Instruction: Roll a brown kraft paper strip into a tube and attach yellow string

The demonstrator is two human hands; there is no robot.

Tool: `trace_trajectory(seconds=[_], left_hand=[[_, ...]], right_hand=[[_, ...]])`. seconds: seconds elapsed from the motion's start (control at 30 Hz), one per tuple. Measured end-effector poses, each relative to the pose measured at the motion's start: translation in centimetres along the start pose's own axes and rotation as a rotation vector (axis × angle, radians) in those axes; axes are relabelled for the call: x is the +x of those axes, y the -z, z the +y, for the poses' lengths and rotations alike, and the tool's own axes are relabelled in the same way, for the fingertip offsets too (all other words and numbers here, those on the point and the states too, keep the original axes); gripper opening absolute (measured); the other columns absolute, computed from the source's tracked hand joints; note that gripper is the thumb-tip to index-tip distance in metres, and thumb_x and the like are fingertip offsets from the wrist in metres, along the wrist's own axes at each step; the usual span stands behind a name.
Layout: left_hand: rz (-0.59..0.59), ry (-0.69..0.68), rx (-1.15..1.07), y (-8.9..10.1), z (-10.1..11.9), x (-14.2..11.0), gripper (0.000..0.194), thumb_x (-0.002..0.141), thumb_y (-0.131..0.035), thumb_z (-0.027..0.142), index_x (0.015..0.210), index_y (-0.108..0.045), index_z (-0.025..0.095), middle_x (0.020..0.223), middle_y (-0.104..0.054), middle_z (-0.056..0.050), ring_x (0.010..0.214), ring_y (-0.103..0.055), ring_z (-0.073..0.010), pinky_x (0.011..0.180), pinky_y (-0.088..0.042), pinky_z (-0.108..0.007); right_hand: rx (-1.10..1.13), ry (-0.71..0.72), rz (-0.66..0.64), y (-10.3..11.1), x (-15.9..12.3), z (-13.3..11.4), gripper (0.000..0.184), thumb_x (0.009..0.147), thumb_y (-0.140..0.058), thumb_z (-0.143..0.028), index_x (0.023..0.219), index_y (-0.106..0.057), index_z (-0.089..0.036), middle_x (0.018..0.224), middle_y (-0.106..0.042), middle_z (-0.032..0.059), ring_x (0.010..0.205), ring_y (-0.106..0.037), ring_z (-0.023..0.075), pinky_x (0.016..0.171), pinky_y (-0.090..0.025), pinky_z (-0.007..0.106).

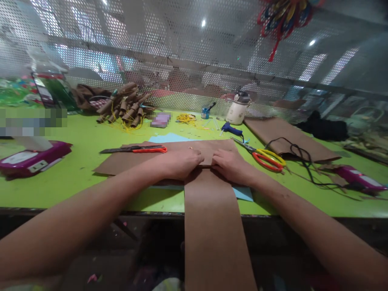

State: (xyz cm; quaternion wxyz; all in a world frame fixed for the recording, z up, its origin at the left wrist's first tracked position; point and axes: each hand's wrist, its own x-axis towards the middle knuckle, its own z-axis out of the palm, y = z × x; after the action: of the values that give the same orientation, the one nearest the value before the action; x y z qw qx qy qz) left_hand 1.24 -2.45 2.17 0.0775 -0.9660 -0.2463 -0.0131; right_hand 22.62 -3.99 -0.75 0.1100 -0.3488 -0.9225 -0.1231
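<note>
A long strip of brown paper (215, 226) runs from the table over its front edge and hangs down toward me. At its far end my left hand (184, 161) is closed on the paper's edge, fingers curled, with a ring on one finger. My right hand (228, 165) grips the same edge a little to the right, a small gap between the hands. More brown paper (215, 149) lies flat under and beyond them, over light blue sheets (244, 194). A red-handled utility knife (150, 149) lies on the paper by my left forearm. Scissors (266, 159) with red and yellow handles lie right of my right hand.
Farther back are a blue glue gun (232, 129), a white bottle (238, 109), a small blue jar (205, 113) and rolled brown paper tubes (127, 105) with yellow string. Folded brown paper (291, 139) and a black cable (307, 169) lie right. A purple power strip (36, 157) stands left.
</note>
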Motion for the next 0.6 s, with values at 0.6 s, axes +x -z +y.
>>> trace_trajectory(seconds=[0.6], left_hand=[[0.067,-0.043,0.019,0.4,1.0,-0.2,0.016,0.075,-0.048,0.013,0.077,-0.064,0.013,0.074,-0.065,-0.01,0.066,-0.056,-0.0204,0.06,-0.037,-0.03]], right_hand=[[-0.254,0.058,-0.074,1.1,-0.5,-1.9,0.016,0.084,-0.044,-0.009,0.084,-0.06,-0.01,0.086,-0.059,0.0121,0.078,-0.046,0.0213,0.061,-0.031,0.031]])
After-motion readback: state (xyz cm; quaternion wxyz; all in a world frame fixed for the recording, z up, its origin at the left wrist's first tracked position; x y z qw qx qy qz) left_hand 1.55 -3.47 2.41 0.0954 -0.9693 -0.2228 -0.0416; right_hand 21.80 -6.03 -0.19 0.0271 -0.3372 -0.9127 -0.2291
